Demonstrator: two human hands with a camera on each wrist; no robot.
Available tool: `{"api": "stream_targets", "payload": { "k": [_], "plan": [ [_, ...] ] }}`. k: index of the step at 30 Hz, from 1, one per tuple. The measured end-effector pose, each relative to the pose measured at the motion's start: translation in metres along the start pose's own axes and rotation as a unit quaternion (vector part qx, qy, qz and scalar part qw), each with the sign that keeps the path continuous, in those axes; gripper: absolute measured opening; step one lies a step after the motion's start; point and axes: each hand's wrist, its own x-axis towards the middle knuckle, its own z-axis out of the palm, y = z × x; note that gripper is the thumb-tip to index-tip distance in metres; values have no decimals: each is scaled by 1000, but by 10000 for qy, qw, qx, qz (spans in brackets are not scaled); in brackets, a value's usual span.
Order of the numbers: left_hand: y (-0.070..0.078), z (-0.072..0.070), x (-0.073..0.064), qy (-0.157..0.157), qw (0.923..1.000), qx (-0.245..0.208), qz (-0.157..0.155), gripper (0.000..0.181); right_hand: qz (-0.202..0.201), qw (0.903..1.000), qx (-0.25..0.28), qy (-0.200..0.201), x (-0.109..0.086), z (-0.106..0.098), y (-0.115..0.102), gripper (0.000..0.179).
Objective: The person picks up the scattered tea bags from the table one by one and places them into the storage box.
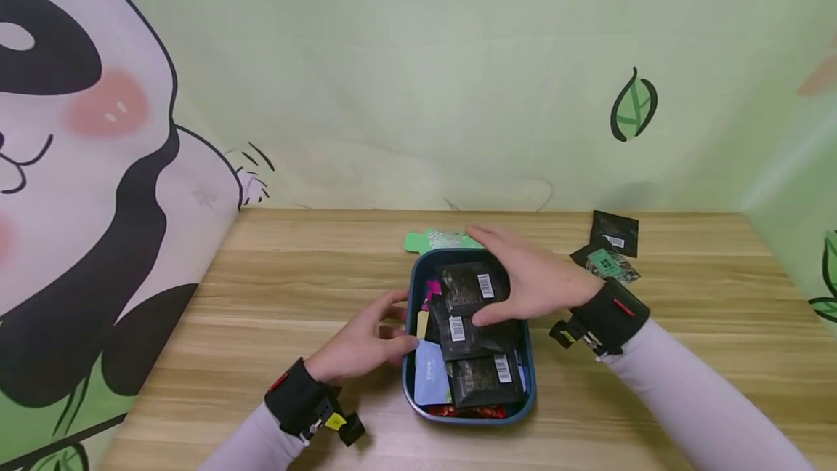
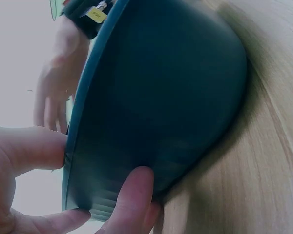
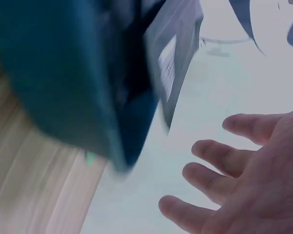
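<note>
A dark blue rectangular storage bin (image 1: 531, 384) stands on the wooden table, filled with packets. Black sachets with white barcode labels (image 1: 480, 384) lie on top, beside a light blue packet (image 1: 431, 376). My left hand (image 1: 362, 336) holds the bin's left side, thumb over the rim; in the left wrist view its fingers (image 2: 132, 200) lie against the outer wall. My right hand (image 1: 532, 282) hovers over the bin's upper right part with spread fingers. In the right wrist view, that hand (image 3: 254, 180) is apart from a tilted sachet (image 3: 173, 53) at the rim.
Behind the bin lies a flat green piece of packaging (image 1: 441, 240). To the right at the back are a black sachet (image 1: 615, 231) and a green-labelled packet (image 1: 608, 266). A printed backdrop (image 1: 392, 129) rises along the table's far edge.
</note>
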Motion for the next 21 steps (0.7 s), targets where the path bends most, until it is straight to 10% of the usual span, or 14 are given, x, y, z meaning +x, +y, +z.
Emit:
{"api": "stream_targets", "payload": {
  "k": [11,21],
  "plan": [
    [-2,0,0,-37,10000,-12,4,77,850,9919,-341,883,-53,-3,89,96],
    [-4,-1,2,-39,10000,27,4,79,2410,9579,-1168,1038,-77,0,127,96]
  ]
}}
